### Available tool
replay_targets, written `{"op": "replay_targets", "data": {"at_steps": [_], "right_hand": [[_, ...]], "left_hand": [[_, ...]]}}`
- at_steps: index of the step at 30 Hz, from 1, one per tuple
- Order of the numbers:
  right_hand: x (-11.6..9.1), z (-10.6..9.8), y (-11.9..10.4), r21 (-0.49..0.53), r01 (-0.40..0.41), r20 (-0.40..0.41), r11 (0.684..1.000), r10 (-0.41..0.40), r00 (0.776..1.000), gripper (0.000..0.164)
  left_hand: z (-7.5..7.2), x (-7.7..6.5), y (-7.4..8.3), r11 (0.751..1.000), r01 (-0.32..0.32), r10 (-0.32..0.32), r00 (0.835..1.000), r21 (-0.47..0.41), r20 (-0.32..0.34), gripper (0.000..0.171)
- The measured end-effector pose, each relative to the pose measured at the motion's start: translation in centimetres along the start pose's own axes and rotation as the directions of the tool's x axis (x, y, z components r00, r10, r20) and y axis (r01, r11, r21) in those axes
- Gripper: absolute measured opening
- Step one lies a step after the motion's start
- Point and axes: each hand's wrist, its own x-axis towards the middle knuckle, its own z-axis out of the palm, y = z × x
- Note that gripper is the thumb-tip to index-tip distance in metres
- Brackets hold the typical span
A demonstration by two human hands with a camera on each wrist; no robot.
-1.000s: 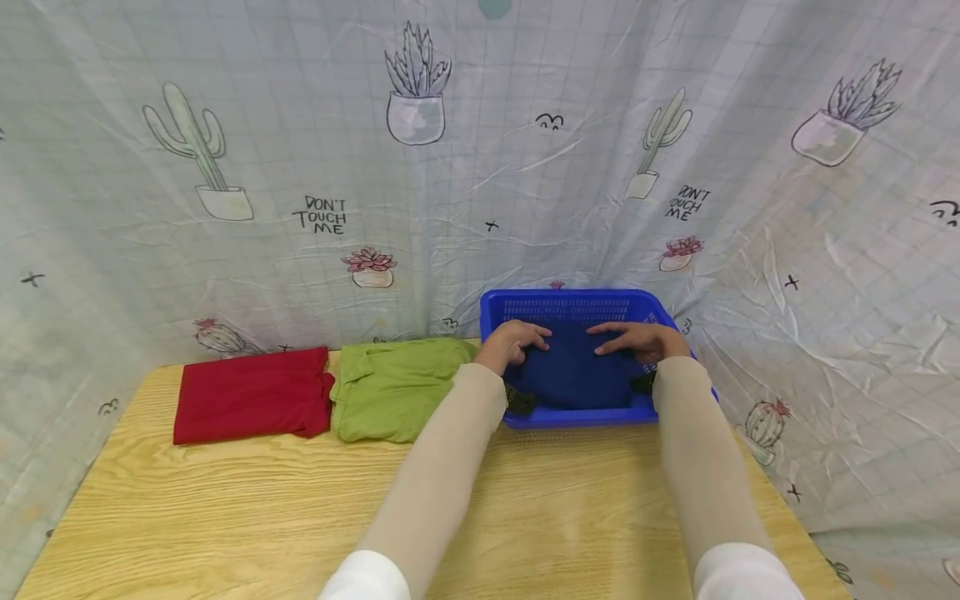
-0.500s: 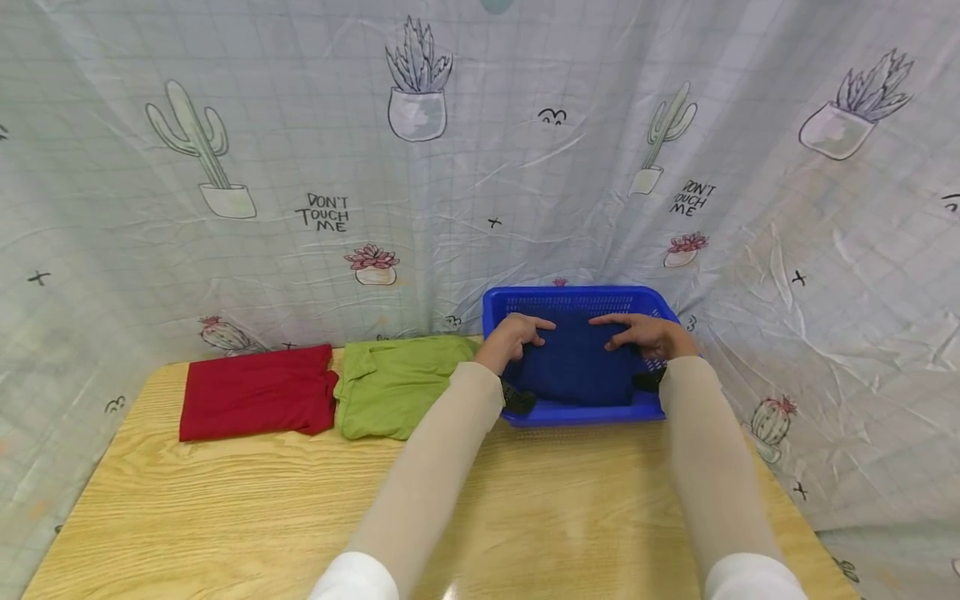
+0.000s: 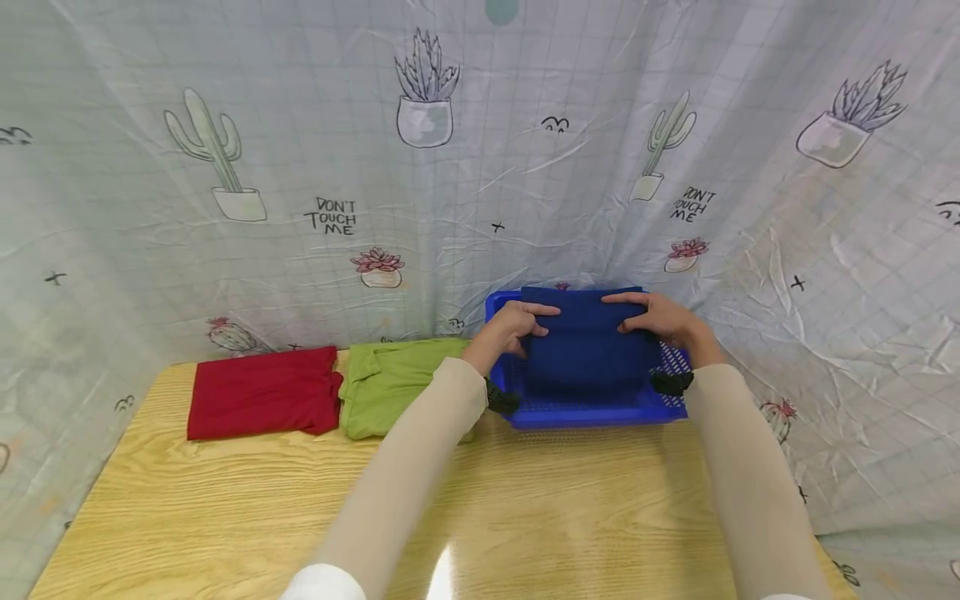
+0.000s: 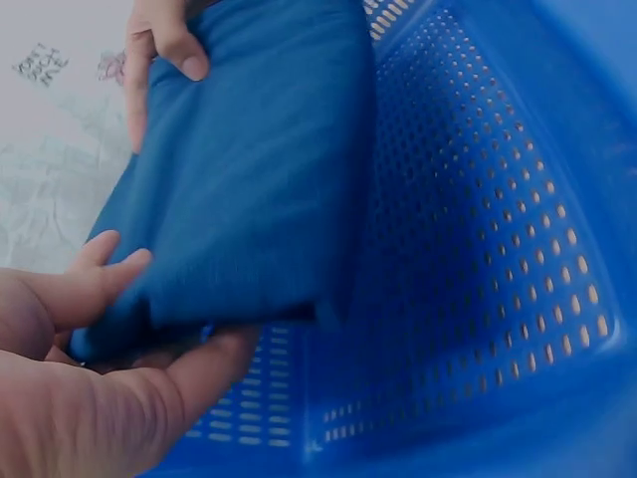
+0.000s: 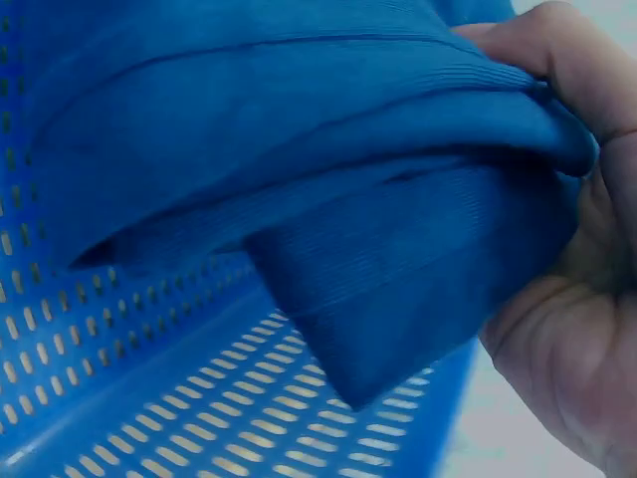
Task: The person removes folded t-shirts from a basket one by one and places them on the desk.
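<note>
A folded dark blue garment point(image 3: 588, 358) is held by both hands over the blue plastic basket point(image 3: 592, 418), its upper edge raised past the far rim. At its left side my left hand point(image 3: 519, 325) pinches it, fingers on top and thumb beneath in the left wrist view. My right hand point(image 3: 663, 321) grips the opposite side. Seen from the right wrist, several stacked layers and a loose corner of the garment point(image 5: 299, 149) hang over the slotted basket wall point(image 5: 229, 408).
Left of the basket lie a folded green garment point(image 3: 397, 375) and a folded red garment point(image 3: 262, 393) on the wooden table point(image 3: 525, 508). A curtain with cactus prints point(image 3: 450, 192) hangs right behind the table.
Both hands have lifted the blue garment up and away from the body, so more of the basket floor shows near the front. The hands have also spread slightly apart.
</note>
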Motion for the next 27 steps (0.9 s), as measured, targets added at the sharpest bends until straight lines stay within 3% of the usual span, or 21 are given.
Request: {"op": "replay_targets", "data": {"at_steps": [5,12,27], "right_hand": [[-0.9,0.0,-1.3,-0.057,0.045,-0.041,0.997,-0.047,0.998,0.067],[-1.6,0.8,-3.0,-0.096,0.073,-0.065,0.993,-0.08,0.995,0.065],[-4.1,3.4,-6.3,-0.169,0.071,-0.219,0.983,-0.108,0.97,0.06]], "left_hand": [[-0.3,-1.0,0.2,1.0,-0.004,0.004,1.0,-0.005,0.029,0.049],[-1.0,-2.5,-0.1,0.999,-0.032,0.032,0.999,0.021,0.012,0.048],[-3.5,-6.1,0.2,0.986,-0.108,0.096,0.991,0.13,0.089,0.051]]}}
